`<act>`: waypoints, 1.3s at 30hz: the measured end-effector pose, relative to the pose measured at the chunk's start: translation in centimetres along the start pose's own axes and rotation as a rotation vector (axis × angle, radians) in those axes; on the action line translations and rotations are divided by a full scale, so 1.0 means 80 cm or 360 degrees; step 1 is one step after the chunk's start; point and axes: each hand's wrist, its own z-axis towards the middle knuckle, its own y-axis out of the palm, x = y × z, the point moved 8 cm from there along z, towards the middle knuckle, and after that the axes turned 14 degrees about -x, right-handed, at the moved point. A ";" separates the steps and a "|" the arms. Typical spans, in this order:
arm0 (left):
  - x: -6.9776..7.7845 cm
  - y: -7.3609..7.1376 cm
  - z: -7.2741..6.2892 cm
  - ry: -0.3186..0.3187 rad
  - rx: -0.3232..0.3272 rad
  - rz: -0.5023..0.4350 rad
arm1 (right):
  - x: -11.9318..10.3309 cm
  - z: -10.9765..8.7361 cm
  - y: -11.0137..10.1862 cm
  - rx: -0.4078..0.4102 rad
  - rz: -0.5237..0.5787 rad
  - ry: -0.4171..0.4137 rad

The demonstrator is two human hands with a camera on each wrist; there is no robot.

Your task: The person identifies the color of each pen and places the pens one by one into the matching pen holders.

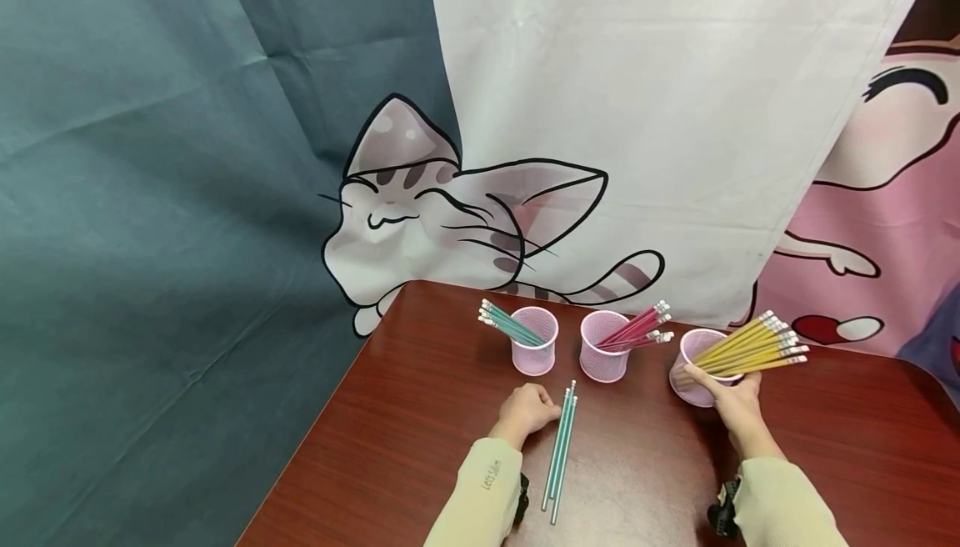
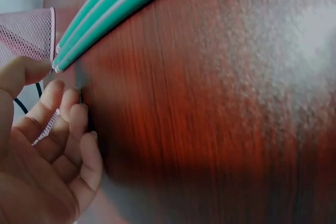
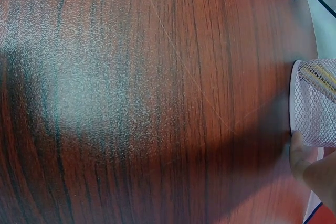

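On the table lie several teal pencils point(image 1: 560, 451) side by side, their eraser ends toward the cups. Beside those ends is my left hand point(image 1: 525, 409), fingers loosely bent and holding nothing. The left wrist view shows the thumb by the tips of the teal pencils point(image 2: 118, 11), with the other fingers of the left hand point(image 2: 60, 145) curled below. My right hand point(image 1: 738, 409) grips the rightmost pink mesh cup point(image 1: 692, 388), which holds a bunch of yellow pencils point(image 1: 750, 348). In the right wrist view its thumb point(image 3: 299, 153) presses low on that cup point(image 3: 310, 111); the remaining fingers are hidden.
Left of the gripped cup stand two more pink mesh cups, one point(image 1: 602, 368) with red pencils point(image 1: 633, 330) and one point(image 1: 533, 359) with teal pencils point(image 1: 513, 326). All are near the back of the brown table point(image 1: 390, 439). A printed cloth point(image 1: 675, 113) hangs behind.
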 end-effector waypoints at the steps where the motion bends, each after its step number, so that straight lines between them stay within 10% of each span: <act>1: 0.001 0.001 0.000 -0.0006 -0.0012 0.0018 | -0.001 -0.001 0.000 -0.0004 0.0006 0.0008; 23: 0.013 0.011 0.006 -0.0219 -0.0015 0.0373 | -0.005 -0.008 0.003 -0.0007 -0.0022 0.0121; 39: 0.008 0.007 0.007 -0.0238 0.0091 0.0313 | -0.004 -0.008 0.003 -0.0011 -0.0031 0.0137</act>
